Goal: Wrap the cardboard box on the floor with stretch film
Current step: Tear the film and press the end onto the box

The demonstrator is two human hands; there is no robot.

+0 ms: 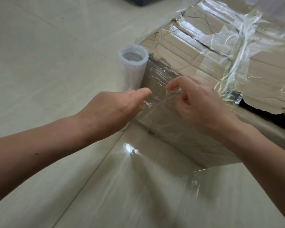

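Note:
A worn cardboard box (209, 60) lies on the floor, its torn top crossed by bands of clear stretch film. A white roll of stretch film (133, 66) stands upright against the box's near left corner. A sheet of film (156, 102) stretches across the box's side between my hands. My left hand (115, 106) grips the crumpled film at its left. My right hand (202, 104) pinches the film between thumb and forefinger at its right.
The pale tiled floor (48, 63) surrounds the box. A loose clear film scrap (193, 182) lies on the floor near the box's near corner. A dark object (141, 0) sits at the top edge. The box's right end is torn open (262, 111).

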